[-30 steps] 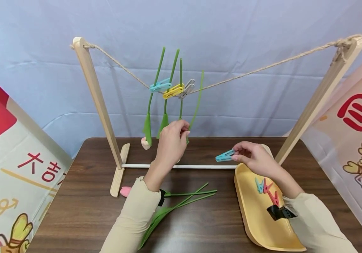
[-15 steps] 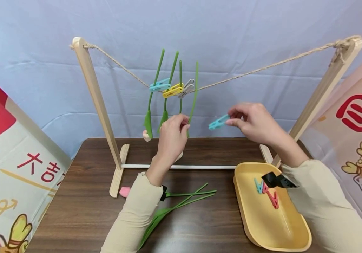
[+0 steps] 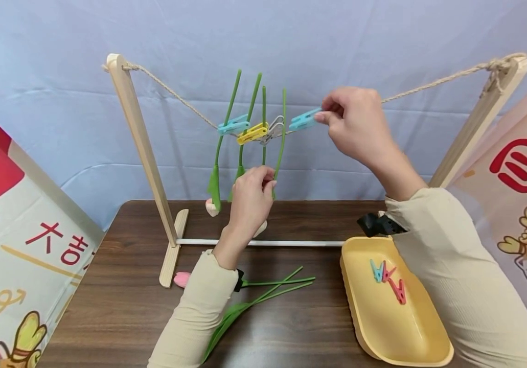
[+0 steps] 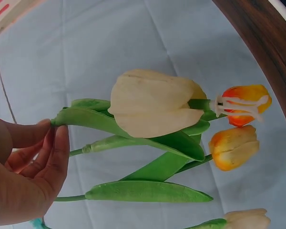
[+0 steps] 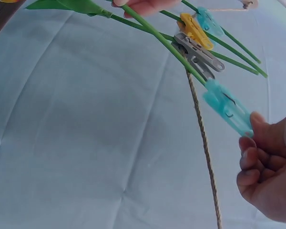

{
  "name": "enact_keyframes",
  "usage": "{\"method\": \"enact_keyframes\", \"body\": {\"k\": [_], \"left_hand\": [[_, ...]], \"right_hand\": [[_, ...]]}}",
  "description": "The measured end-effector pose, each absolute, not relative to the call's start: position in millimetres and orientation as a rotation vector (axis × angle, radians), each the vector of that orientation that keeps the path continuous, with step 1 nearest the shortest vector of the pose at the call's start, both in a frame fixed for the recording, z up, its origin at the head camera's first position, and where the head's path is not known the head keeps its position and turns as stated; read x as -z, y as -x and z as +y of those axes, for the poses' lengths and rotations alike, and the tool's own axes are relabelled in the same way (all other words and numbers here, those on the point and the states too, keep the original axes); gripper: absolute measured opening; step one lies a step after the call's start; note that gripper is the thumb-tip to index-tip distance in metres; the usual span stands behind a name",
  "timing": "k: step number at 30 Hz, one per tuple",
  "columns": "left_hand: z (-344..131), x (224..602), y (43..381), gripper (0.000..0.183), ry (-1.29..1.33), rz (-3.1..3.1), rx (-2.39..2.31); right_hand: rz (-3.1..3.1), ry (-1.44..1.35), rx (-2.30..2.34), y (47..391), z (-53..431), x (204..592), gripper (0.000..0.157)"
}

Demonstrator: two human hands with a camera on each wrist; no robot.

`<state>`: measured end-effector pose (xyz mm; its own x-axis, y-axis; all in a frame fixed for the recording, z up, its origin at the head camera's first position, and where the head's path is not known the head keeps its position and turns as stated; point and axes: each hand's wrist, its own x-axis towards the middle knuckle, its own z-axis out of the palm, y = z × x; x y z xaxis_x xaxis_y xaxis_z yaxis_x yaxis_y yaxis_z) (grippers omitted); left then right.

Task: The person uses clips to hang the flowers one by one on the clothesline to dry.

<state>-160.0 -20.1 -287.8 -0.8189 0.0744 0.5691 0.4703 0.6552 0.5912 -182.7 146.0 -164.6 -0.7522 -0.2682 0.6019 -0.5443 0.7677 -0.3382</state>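
My left hand pinches the stem of a cream artificial tulip just above its leaves, bloom hanging down. The stem's bare upper end rises in front of the twine. Between thumb and fingertips, my right hand grips a light blue clothespin, its nose pointing at that stem. In the right wrist view the clothespin's nose overlaps the stem close to the twine. To the left, a grey clothespin, a yellow clothespin and another blue clothespin hold hanging tulips on the twine.
A wooden post at each side carries the sagging twine, with a white rod low between them. Several tulips lie on the table. Loose clothespins lie in the yellow tray at right.
My right hand has risen from above the tray to the twine with the blue clothespin. The tulip stem in my left hand has shifted slightly left and stands more upright.
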Motion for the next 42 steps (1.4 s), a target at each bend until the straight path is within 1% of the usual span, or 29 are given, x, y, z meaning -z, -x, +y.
{"method": "enact_keyframes", "body": {"k": [11,17,28,42], "left_hand": [[-20.7,286.6,162.8,0.008,0.395,-2.357,1.011],[-20.3,286.1,162.4,0.007,0.438,-2.366,0.991],[-22.3,286.8,164.7,0.006,0.489,-2.391,1.008],[-24.2,289.0,167.5,0.009,0.444,-2.453,1.115]], "right_hand": [[-2.609,-0.561,-0.631,194.0,130.7,162.7,0.014],[-2.677,-0.558,-0.687,197.2,128.8,161.5,0.014],[-2.772,-0.543,-0.626,192.8,126.2,160.6,0.021],[-2.740,-0.488,-0.752,178.0,143.1,166.3,0.020]]}}
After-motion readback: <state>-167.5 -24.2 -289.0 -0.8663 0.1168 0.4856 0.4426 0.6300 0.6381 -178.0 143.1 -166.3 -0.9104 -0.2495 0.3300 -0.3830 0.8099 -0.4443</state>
